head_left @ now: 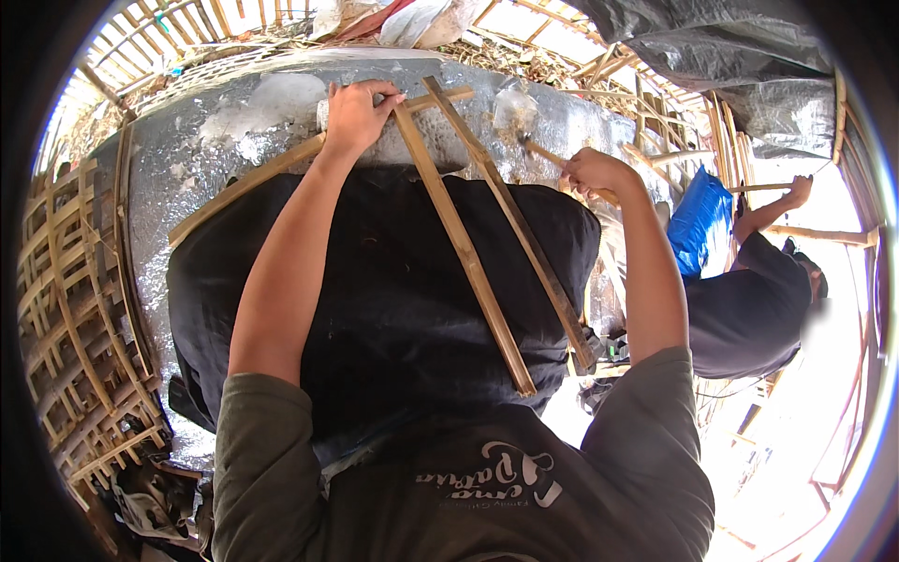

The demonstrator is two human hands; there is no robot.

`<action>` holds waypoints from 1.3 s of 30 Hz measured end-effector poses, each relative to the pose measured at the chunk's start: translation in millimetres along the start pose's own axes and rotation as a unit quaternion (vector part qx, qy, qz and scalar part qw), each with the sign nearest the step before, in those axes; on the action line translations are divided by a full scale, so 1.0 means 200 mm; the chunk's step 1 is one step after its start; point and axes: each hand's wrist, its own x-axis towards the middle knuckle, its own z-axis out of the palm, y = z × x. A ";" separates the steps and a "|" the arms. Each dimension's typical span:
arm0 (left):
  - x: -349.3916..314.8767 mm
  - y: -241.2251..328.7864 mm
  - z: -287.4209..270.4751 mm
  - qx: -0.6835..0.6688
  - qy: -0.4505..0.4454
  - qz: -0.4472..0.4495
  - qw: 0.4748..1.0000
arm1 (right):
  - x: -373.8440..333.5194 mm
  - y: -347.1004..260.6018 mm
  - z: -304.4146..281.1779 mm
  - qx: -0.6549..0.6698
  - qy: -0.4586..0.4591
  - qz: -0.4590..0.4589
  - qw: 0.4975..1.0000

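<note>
My left hand [356, 117] is closed in a pinch at the far end of a bamboo strip [459, 239]; whatever sits between its fingertips is too small to make out. That strip and a second bamboo strip [513, 220] slant toward me over dark cloth [365, 281] on my lap. Their far ends meet a crosswise bamboo strip [248, 187], which passes under my left hand. My right hand [599, 173] grips the wooden handle of a hammer [548, 155]. The hammer's blurred dark head is raised to the right of the strips' far ends.
A woven bamboo lattice [70, 309] stands at the left. Grey shiny sheeting [225, 122] spreads ahead of me. At the right, another person [749, 309] in dark clothing holds a stick beside a blue bag [700, 220]. Dark plastic sheeting [740, 75] hangs at the upper right.
</note>
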 end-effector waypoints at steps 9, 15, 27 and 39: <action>-0.01 0.00 0.00 -0.001 0.007 0.010 1.000 | -0.35 -0.22 0.00 0.454 0.175 -0.270 0.831; -0.02 -0.01 0.00 0.016 0.035 0.023 0.999 | -0.42 -0.56 0.05 0.329 0.154 -0.254 0.897; -0.01 0.02 -0.03 0.044 -0.027 -0.025 0.998 | -0.31 -0.76 0.30 0.050 0.328 -0.355 0.874; 0.00 0.02 -0.02 0.035 -0.023 -0.030 0.999 | -0.25 -0.81 0.34 0.040 0.362 -0.377 0.852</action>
